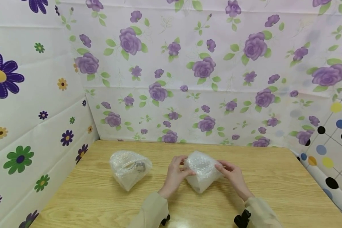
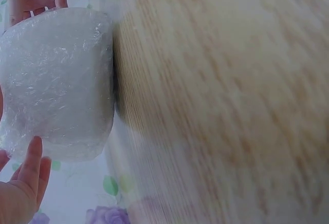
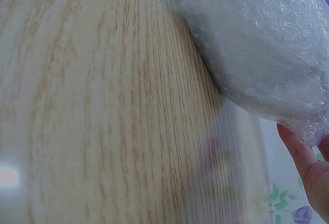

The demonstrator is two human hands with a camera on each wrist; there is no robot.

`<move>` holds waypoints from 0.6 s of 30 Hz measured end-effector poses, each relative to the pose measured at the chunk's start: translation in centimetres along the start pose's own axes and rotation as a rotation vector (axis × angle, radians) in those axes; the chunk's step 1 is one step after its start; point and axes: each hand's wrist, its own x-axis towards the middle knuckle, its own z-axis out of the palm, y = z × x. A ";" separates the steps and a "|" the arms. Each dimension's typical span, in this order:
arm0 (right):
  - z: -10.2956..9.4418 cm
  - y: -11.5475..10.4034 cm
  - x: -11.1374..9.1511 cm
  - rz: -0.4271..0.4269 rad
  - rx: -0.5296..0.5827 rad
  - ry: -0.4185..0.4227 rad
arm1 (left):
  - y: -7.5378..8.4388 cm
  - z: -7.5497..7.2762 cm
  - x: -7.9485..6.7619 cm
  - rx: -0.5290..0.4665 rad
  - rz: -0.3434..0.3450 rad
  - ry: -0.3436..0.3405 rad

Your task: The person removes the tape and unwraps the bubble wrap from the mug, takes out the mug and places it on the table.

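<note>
Two hands [image 1: 174, 174] [image 1: 234, 177] hold one of two plastic-wrapped bundles [image 1: 201, 167] [image 1: 126, 167] in their fingers [image 1: 190, 173].

Pretty loud room tbh, 3 patterned walls round a pale wood-grain table [image 1: 273, 177]. Back wall [image 1: 182, 63] is white with purple roses and green leaves, kinda creased sideways. Left wall [image 1: 31, 104] has cartoony purple, green and yellow flowers; right wall [image 1: 330, 139], coloured dots on thin lines. Bright glare [image 3: 7, 176] on the tabletop.

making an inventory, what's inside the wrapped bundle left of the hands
A dark grey piece shows toward the right of the bundle, seemingly inside. Cloudy plastic wrap hides the rest of the contents.
</note>
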 end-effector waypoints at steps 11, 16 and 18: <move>-0.1 -0.7 0.5 0.060 0.061 -0.035 | 0.2 0.1 0.0 0.009 -0.058 0.011; -0.3 -0.6 0.8 0.056 0.059 -0.055 | 1.0 0.0 -0.1 0.018 -0.053 0.014; -0.3 -0.5 1.0 0.053 0.063 -0.067 | 2.0 -0.1 -0.3 0.019 -0.052 0.014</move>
